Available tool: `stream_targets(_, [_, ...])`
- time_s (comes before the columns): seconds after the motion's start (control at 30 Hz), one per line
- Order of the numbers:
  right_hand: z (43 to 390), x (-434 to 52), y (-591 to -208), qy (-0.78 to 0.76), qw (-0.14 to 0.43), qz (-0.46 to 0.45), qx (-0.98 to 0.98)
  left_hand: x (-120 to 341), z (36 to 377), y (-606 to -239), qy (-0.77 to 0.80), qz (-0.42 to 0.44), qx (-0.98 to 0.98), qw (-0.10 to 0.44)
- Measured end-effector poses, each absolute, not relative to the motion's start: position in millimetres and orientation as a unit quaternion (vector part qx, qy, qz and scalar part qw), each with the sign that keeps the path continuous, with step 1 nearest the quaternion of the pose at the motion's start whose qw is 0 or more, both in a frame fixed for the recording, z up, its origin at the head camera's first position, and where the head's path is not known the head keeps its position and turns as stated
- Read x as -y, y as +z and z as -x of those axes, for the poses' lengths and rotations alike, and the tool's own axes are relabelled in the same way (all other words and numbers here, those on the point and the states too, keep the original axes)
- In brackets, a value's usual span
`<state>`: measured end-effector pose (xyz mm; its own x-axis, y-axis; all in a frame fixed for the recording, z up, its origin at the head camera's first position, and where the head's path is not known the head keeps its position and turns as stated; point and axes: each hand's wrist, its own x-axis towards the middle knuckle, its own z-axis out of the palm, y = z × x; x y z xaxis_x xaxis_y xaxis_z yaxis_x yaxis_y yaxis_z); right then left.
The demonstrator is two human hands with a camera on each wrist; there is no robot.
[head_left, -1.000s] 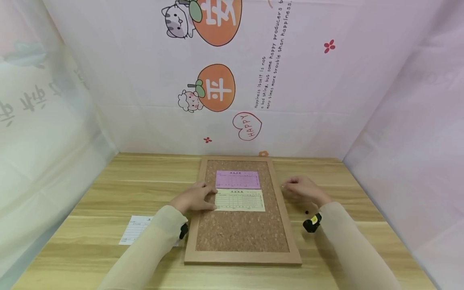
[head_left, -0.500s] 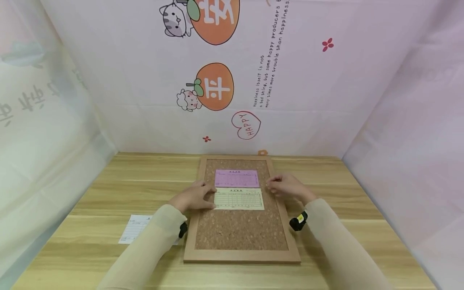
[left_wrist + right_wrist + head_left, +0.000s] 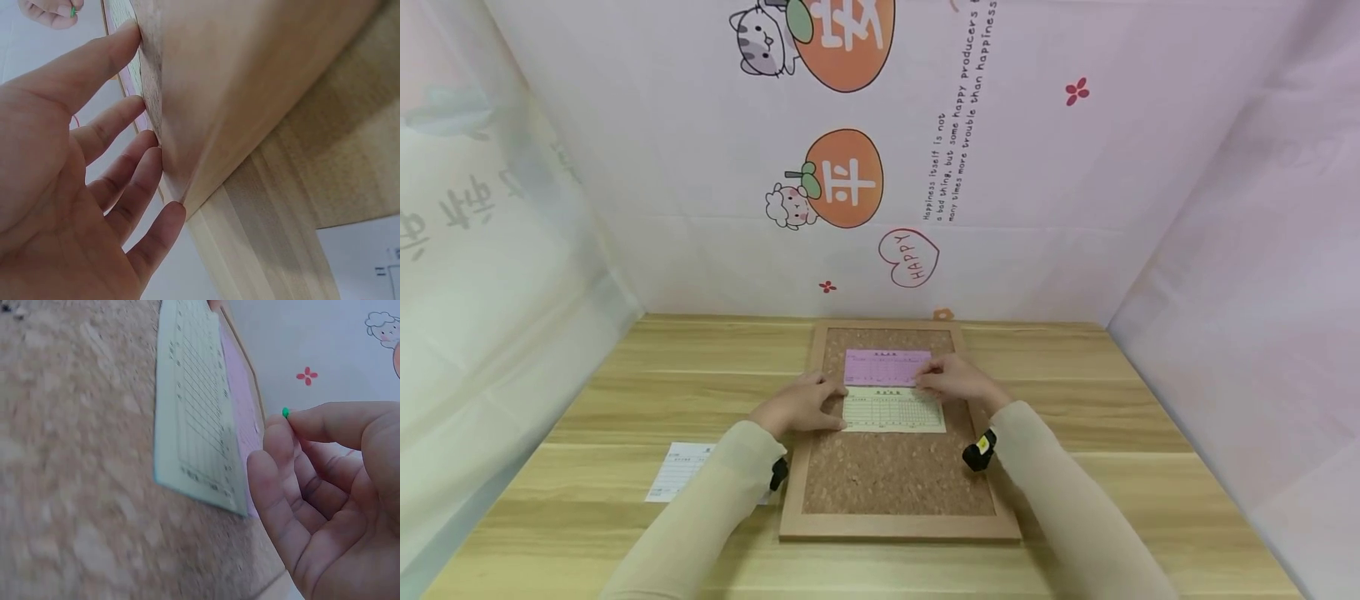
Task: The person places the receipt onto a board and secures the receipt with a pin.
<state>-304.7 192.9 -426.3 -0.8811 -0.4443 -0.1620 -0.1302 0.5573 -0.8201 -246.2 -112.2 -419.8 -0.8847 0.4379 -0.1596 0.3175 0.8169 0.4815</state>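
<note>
A wood-framed cork board lies on the table, bearing a purple form slip and, just below it, a pale yellow form slip. My left hand rests across the board's left frame, its thumb and fingertips on the yellow slip's left edge. Over the right part of the slips, my right hand pinches a small green push pin between thumb and forefinger. In the right wrist view the pin is up off the paper, and the yellow slip's lower right corner lies over the cork.
A white form slip lies on the wooden table left of the board, partly hidden by my left sleeve. Behind the table hangs a printed white cloth, with more cloth at both sides.
My right hand has moved left from the table beside the board, across its right frame, to above the slips. My left hand has stayed at the yellow slip's edge.
</note>
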Motion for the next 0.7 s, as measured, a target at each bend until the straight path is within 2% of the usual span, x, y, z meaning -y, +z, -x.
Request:
stream_targets(0.3, [310, -175, -431, -0.434, 0.190, 0.164, -0.865, 112, 246, -420, 0.226, -0.195, -0.945, 0.132])
stream_targets(0.7, [315, -159, -429, -0.474, 0.244, 0.141, -0.834, 112, 248, -422, 0.219, -0.197, -0.947, 0.128])
